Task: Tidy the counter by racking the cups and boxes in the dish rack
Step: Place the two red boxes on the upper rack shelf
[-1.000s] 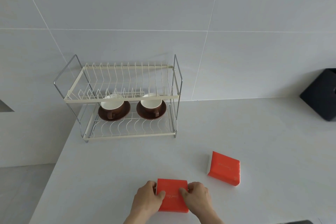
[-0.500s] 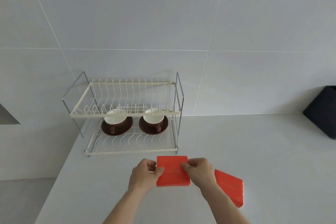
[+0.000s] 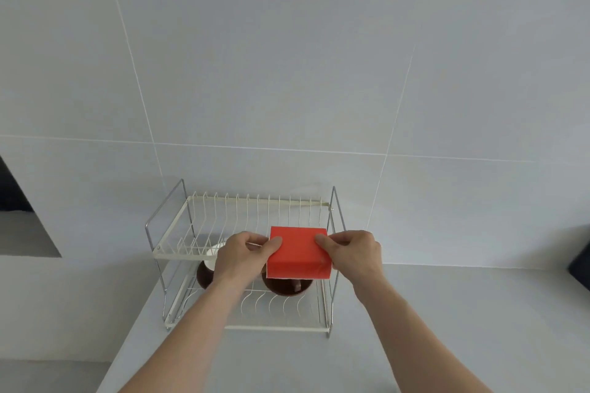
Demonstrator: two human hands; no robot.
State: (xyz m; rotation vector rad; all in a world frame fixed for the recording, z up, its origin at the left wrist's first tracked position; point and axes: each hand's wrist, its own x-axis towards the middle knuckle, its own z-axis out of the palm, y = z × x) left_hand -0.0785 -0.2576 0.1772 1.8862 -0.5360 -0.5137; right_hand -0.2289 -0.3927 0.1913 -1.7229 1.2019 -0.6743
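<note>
I hold an orange-red box (image 3: 298,251) between both hands, in front of the right half of the upper tier of the two-tier wire dish rack (image 3: 178,226). My left hand (image 3: 244,257) grips its left edge and my right hand (image 3: 352,254) its right edge. On the lower tier stand two brown cups with white insides: one cup (image 3: 204,271) shows left of my left hand, the other cup (image 3: 287,286) peeks out below the box. Both are partly hidden. The second orange box is out of view.
The rack stands at the back left of the white counter (image 3: 447,313), against the tiled wall. A dark object (image 3: 581,262) sits at the right edge. The counter's left edge (image 3: 127,338) drops off just left of the rack.
Both hands lifted the orange box off the counter and carried it forward and up to the rack's upper tier. The view tilted up, so the second box dropped out of sight.
</note>
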